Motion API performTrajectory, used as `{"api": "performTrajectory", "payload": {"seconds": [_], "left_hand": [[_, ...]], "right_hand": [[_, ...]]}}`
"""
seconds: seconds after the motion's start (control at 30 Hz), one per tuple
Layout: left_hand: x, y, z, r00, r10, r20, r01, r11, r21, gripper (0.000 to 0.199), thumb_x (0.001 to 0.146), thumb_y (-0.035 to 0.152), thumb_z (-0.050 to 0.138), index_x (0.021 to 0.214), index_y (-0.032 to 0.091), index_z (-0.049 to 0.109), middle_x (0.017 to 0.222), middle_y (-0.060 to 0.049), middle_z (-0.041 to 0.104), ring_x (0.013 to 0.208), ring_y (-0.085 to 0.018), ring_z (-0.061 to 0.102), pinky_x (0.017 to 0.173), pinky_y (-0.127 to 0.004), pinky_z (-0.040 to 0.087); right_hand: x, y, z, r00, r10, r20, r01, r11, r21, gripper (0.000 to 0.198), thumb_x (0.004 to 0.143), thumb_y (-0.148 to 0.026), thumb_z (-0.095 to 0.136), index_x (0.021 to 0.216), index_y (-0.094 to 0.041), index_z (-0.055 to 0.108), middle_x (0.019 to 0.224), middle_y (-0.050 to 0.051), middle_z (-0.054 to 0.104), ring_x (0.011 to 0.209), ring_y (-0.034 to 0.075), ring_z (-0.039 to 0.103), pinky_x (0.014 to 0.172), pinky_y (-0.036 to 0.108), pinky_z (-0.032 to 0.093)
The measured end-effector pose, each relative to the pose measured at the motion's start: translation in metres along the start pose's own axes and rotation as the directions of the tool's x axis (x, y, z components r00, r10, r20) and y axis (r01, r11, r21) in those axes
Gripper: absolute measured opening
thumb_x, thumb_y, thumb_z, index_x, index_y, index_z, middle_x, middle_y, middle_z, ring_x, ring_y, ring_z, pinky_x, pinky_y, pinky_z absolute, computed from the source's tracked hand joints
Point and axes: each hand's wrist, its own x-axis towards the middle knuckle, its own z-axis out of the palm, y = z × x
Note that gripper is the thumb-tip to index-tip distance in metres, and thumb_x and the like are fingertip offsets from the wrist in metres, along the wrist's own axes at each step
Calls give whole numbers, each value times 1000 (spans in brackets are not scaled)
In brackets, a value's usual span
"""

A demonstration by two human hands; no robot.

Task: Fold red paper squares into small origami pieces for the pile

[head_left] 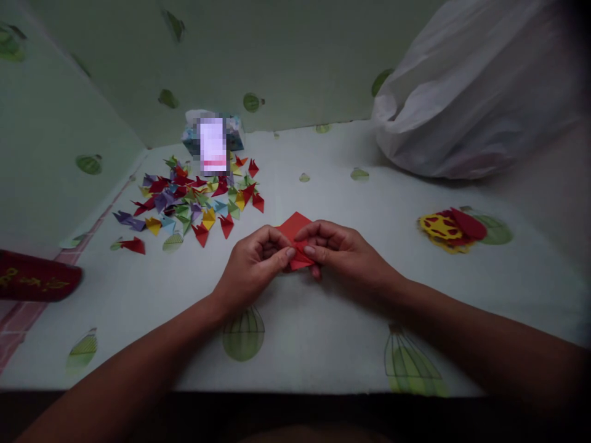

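Dozens of folded papers [201, 234] crowd our 10 o'clock, too overlapped to count, with one box [236, 136] and one pixelated screen [213, 143] past them at 11. One white bag [462, 104] bulges at 2, yellow and red cutouts [441, 227] lie in one pile at 3, and one red object [41, 277] juts in at 9. Between them, our left hand [258, 258] and right hand [344, 249] both pinch one red paper [295, 224]. Table [318, 338] stretches from the paper towards bag and cutouts; its near edge crosses 6, and the wall [309, 61] bounds 12.
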Motion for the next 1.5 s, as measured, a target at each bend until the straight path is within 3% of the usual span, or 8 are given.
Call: {"api": "performTrajectory", "payload": {"seconds": [0.17,0.27,0.53,0.73,0.93,1.3,1.5], "left_hand": [[1,0,1,999,-20,49,23,997,-67,23,82,22,73,103,17,68,83,-2,73,74,-13,68,68,-23,56],[1,1,1,998,-31,53,33,999,-43,18,82,22,73,99,16,72,86,-3,74,75,-13,69,70,-24,57],[2,-5,1,997,-20,-79,17,999,-43,19,80,23,77,97,15,71,85,-3,73,74,-13,68,70,-23,57],[1,-4,2,994,-13,-106,5,998,-68,15,77,21,79,86,16,67,77,0,70,68,-12,67,64,-22,55],[0,-2,3,993,-8,-116,3,999,-44,14,78,24,79,86,16,71,76,-1,71,66,-12,66,62,-23,54],[-4,-2,4,992,1,-129,-3,1000,-15,12,80,24,78,82,16,69,72,0,69,65,-11,64,61,-20,52],[-4,-1,5,993,37,-110,-32,999,42,10,80,23,76,82,16,70,72,-1,70,64,-12,64,60,-22,53]], "right_hand": [[-2,-3,1,999,-37,26,39,997,-63,27,89,-30,71,113,-22,62,75,-4,66,56,10,59,57,24,48],[-3,-5,2,999,-46,15,47,997,-60,28,89,-30,71,113,-22,59,74,-4,66,56,10,59,57,24,49],[-1,-7,3,995,-82,51,84,996,-38,31,84,-23,73,109,-21,56,80,-2,67,65,11,63,65,27,52],[-4,-7,9,986,-164,-16,161,979,-129,31,79,-11,67,106,-22,56,79,-3,63,70,12,62,67,26,51],[-6,-7,10,979,-204,-29,195,963,-187,28,80,-13,64,106,-23,58,79,-3,61,69,12,61,66,28,50],[-7,-10,12,991,-126,-43,120,984,-130,24,80,-15,66,100,-23,58,73,-4,62,63,12,61,63,28,51],[-5,-9,7,998,-66,-25,62,992,-113,11,82,-22,69,87,-20,60,72,-1,67,60,12,63,60,28,52]]}}
